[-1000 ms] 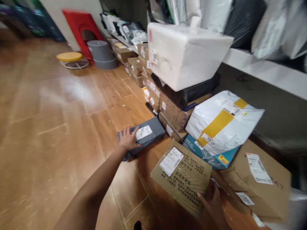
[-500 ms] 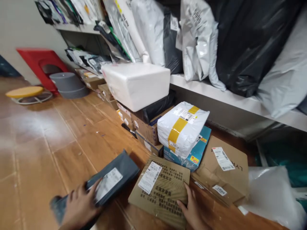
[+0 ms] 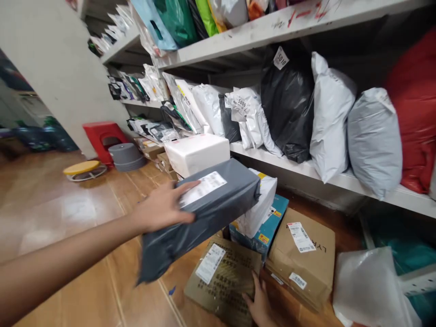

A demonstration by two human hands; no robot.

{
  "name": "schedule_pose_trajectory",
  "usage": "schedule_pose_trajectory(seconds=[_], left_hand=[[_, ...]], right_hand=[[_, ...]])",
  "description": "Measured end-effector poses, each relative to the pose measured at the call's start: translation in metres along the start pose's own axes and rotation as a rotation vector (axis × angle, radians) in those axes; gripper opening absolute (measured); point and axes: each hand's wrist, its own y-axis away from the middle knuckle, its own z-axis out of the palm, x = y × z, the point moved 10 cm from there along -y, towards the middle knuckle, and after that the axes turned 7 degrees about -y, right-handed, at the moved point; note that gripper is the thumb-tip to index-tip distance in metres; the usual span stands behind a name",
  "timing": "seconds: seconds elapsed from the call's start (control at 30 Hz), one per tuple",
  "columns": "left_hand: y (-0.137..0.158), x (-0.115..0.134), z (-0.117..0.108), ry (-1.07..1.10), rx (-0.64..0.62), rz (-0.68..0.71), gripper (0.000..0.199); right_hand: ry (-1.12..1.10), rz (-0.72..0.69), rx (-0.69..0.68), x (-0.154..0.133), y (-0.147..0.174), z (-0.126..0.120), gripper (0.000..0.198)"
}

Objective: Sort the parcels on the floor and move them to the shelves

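Lifted off the floor since 0.5 s ago: grey poly mailer (image 3: 200, 213) now up in the air in front of the shelving, no longer low beside the printed carton. Camera raised too, with more of the upper shelves in sight.

Head view, the only one. Left hand (image 3: 162, 208) spread flat across the top of the grey poly mailer, fingers (image 3: 185, 187) reaching onto its white shipping label (image 3: 203, 186), thumb side out of sight, so presumably clamped from beneath; parcel carried tilted, far end higher, near end sagging toward the floor. Held out at arm's length, probably to keep the label readable and clear of the stack below.

Right hand (image 3: 260, 303) low at the bottom edge, fingers pressed open against the near edge of the printed cardboard box (image 3: 223, 277), resting on it rather than gripping, apparently to steady it on the wooden floor (image 3: 51, 213).

Just beside that box: a brown carton (image 3: 303, 256) with 2 labels, a teal box (image 3: 264, 229) under a white taped parcel (image 3: 260, 206), and a white foam box (image 3: 197, 152) further back. Above, on the white shelf (image 3: 340, 179): black, white and grey bagged parcels, 1 tagged 5006, another 5010. Red stool (image 3: 102, 136) and grey bucket stack (image 3: 125, 156) well apart, near the wall.
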Motion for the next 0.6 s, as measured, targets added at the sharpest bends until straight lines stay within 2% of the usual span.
schedule_pose_trajectory(seconds=[0.03, 0.1, 0.2, 0.33, 0.4, 0.47, 0.53, 0.6], left_hand=[[-0.022, 0.02, 0.004, -0.032, -0.035, -0.017, 0.099], [-0.067, 0.048, 0.01, -0.052, -0.018, -0.082, 0.101], [-0.129, 0.063, 0.029, 0.066, -0.067, -0.238, 0.103], [-0.187, 0.084, 0.041, 0.211, -0.004, -0.244, 0.101], [-0.197, 0.091, 0.046, 0.256, 0.013, -0.227, 0.095], [-0.191, 0.094, 0.047, 0.305, 0.077, -0.198, 0.081], [-0.17, 0.086, 0.038, 0.434, 0.296, -0.179, 0.063], [-0.133, 0.063, 0.036, 0.648, 0.601, -0.235, 0.053]], right_hand=[[0.009, 0.021, -0.01, -0.001, 0.0, 0.001, 0.073], [-0.002, 0.053, -0.014, 0.002, -0.002, 0.003, 0.074], [-0.046, 0.061, 0.003, 0.014, -0.005, 0.008, 0.076], [-0.048, 0.022, 0.009, 0.033, -0.011, 0.015, 0.072], [-0.06, -0.048, 0.011, 0.033, -0.013, 0.014, 0.071], [-0.069, -0.088, 0.014, 0.03, -0.014, 0.011, 0.073], [-0.065, -0.084, 0.021, 0.03, -0.013, 0.007, 0.073], [-0.048, -0.086, 0.022, 0.029, -0.011, 0.004, 0.072]])
